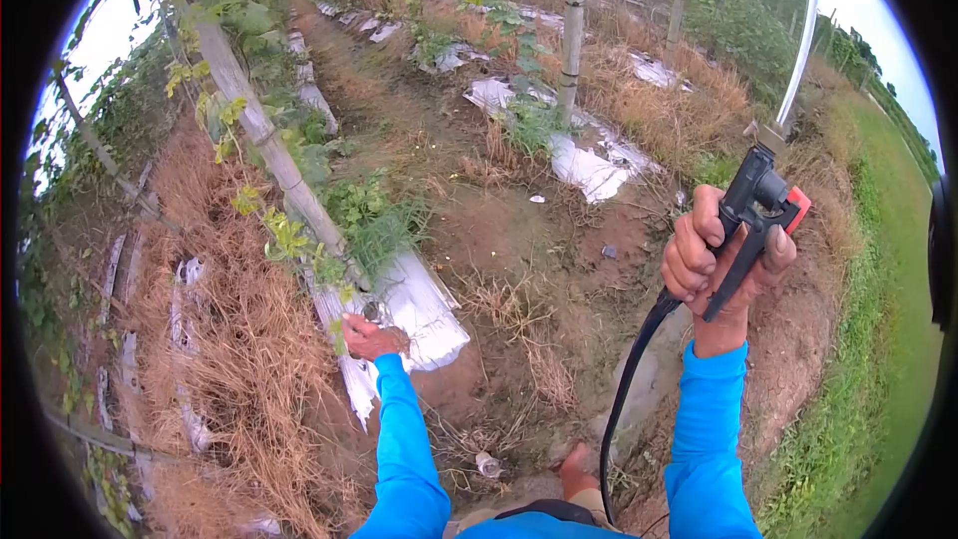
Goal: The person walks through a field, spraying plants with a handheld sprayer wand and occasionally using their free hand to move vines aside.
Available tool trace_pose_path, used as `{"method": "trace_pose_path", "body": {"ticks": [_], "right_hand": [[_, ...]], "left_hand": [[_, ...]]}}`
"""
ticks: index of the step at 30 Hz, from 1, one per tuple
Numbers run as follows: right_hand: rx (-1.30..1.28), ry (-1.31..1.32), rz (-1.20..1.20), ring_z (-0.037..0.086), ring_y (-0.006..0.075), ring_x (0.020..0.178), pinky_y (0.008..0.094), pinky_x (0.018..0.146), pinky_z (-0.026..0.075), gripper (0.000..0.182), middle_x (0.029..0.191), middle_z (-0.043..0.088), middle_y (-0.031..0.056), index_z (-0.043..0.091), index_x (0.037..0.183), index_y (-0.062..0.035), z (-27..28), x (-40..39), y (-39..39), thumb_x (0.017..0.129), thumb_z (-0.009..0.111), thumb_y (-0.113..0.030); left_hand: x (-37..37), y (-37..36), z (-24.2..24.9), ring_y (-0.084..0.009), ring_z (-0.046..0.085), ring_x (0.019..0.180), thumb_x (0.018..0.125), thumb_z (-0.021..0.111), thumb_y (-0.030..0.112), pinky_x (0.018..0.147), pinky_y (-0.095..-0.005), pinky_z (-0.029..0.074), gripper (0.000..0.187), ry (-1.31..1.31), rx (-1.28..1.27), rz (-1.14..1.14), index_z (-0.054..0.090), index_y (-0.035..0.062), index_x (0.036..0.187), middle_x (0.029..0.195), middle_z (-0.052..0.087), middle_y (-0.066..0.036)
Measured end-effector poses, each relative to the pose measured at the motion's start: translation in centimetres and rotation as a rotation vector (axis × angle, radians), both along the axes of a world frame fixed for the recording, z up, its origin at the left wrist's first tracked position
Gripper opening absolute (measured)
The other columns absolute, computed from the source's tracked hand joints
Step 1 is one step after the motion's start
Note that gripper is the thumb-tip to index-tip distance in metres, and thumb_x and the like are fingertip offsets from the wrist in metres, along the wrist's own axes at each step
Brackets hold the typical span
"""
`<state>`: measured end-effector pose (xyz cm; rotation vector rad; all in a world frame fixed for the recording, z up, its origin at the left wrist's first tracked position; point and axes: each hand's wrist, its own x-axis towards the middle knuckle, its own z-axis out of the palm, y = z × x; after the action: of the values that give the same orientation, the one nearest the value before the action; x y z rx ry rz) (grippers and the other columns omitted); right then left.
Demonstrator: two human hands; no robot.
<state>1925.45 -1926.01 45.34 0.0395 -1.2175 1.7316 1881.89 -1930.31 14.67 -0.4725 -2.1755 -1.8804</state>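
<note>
Right hand fingers clenched around the sprayer handle; left hand fingers grasping a weed beside the plastic mulch.

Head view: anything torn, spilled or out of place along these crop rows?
Yes. The silver mulch sheet beside the left hand is torn and bunched, with bare soil showing, and more ragged pieces lie up the next row. A small bottle lies discarded near the feet. The sprayer handle in the right hand looks intact.

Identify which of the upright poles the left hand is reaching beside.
The leaning vine-covered pole at left; the left hand is at its base, while the other poles stand far back.
</note>
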Motion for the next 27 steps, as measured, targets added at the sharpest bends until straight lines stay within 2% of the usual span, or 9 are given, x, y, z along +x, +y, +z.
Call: {"method": "trace_pose_path", "body": {"ticks": [2, 4, 6, 13, 15, 19, 21, 24, 27], "right_hand": [[-0.046, 0.012, -0.042, 0.034, 0.0106, 0.041, 0.0271, 0.037, 0.031, 0.055, 0.057, 0.037, 0.0013, 0.038, 0.077, -0.0092, -1.0, 2.8, 4.2, 0.072, 0.066, -0.057], [-0.051, -0.023, -0.05, 0.034, 0.0108, 0.04, 0.0272, 0.035, 0.032, 0.056, 0.056, 0.038, 0.0015, 0.038, 0.078, -0.0094, -2.5, 6.7, 7.3, 0.074, 0.065, -0.058], [-0.02, -0.061, -0.036, 0.034, 0.0109, 0.039, 0.0273, 0.033, 0.032, 0.056, 0.056, 0.038, 0.0017, 0.038, 0.078, -0.0096, -2.8, 9.5, 10.7, 0.075, 0.064, -0.059], [-0.099, 0.049, 0.14, 0.033, 0.0131, 0.039, 0.0303, 0.034, 0.03, 0.056, 0.055, 0.036, 0.0024, 0.038, 0.079, -0.0091, -2.8, 16.8, 16.3, 0.076, 0.061, -0.06], [-0.053, 0.082, 0.309, 0.033, 0.014, 0.041, 0.0314, 0.036, 0.03, 0.056, 0.056, 0.037, 0.0031, 0.038, 0.08, -0.0088, -2.2, 18.1, 17.6, 0.076, 0.061, -0.059], [-0.046, 0.106, 0.437, 0.032, 0.0144, 0.042, 0.0312, 0.038, 0.028, 0.054, 0.058, 0.037, 0.003, 0.039, 0.081, -0.0085, -2.0, 19.8, 19.8, 0.075, 0.064, -0.056], [-0.037, 0.113, 0.488, 0.032, 0.0142, 0.042, 0.0311, 0.038, 0.028, 0.054, 0.057, 0.036, 0.0023, 0.039, 0.081, -0.0084, -1.6, 20.9, 21.2, 0.073, 0.067, -0.054], [0.007, 0.064, 0.612, 0.03, 0.0126, 0.041, 0.0296, 0.037, 0.027, 0.056, 0.056, 0.034, 0.001, 0.04, 0.078, -0.0076, -0.9, 22.6, 24.2, 0.068, 0.073, -0.051], [-0.038, 0.081, 0.666, 0.032, 0.0109, 0.047, 0.0275, 0.041, 0.026, 0.059, 0.06, 0.038, 0.0022, 0.039, 0.078, -0.0063, 0.0, 24.8, 28.9, 0.061, 0.077, -0.048]], "left_hand": [[-1.2, 0.2, -0.9, -0.0389, 0.06, 0.076, 0.099, 0.04, 0.039, 0.071, -0.0461, 0.044, 0.054, 0.038, -0.049, 0.081, 0.062, -0.0094, 0.09, 0.084, 0.064, -0.025], [-3.2, -0.2, -2.6, -0.0436, 0.06, 0.091, 0.098, 0.039, 0.044, 0.079, -0.0475, 0.045, 0.057, 0.06, -0.236, 0.277, 0.063, -0.0079, 0.105, 0.094, 0.065, -0.028], [-1.5, -0.2, -0.3, -0.0455, 0.059, 0.085, 0.098, 0.04, 0.044, 0.074, -0.0501, 0.043, 0.057, 0.125, -0.178, 0.396, 0.064, -0.008, 0.103, 0.092, 0.063, -0.03], [-2.0, -2.3, -0.5, -0.044, 0.059, 0.093, 0.097, 0.041, 0.044, 0.08, -0.046, 0.046, 0.056, -0.06, -0.347, 0.466, 0.064, -0.0055, 0.108, 0.101, 0.063, -0.028], [-2.8, -2.5, -2.6, -0.0445, 0.059, 0.093, 0.097, 0.04, 0.045, 0.081, -0.0464, 0.046, 0.055, 0.244, -0.24, 0.532, 0.064, -0.0035, 0.109, 0.1, 0.064, -0.028], [1.6, -3.6, 0.4, -0.0455, 0.059, 0.092, 0.096, 0.041, 0.047, 0.078, -0.0492, 0.045, 0.055, 0.15, -0.247, 0.534, 0.064, -0.0012, 0.107, 0.098, 0.063, -0.028], [4.6, -3.9, 2.5, -0.041, 0.059, 0.1, 0.097, 0.037, 0.049, 0.086, -0.0466, 0.045, 0.06, -0.006, -0.299, 0.472, 0.062, -0.0031, 0.113, 0.107, 0.063, -0.026], [4.5, -4.8, 1.0, -0.0462, 0.058, 0.091, 0.094, 0.042, 0.048, 0.076, -0.0512, 0.044, 0.053, 0.072, -0.458, 0.585, 0.065, 0.0012, 0.106, 0.098, 0.063, -0.028], [4.4, -5.4, -0.8, -0.0457, 0.058, 0.094, 0.095, 0.043, 0.044, 0.079, -0.05, 0.045, 0.052, 0.132, -0.494, 0.606, 0.061, -0.0016, 0.111, 0.101, 0.062, -0.029]]}}
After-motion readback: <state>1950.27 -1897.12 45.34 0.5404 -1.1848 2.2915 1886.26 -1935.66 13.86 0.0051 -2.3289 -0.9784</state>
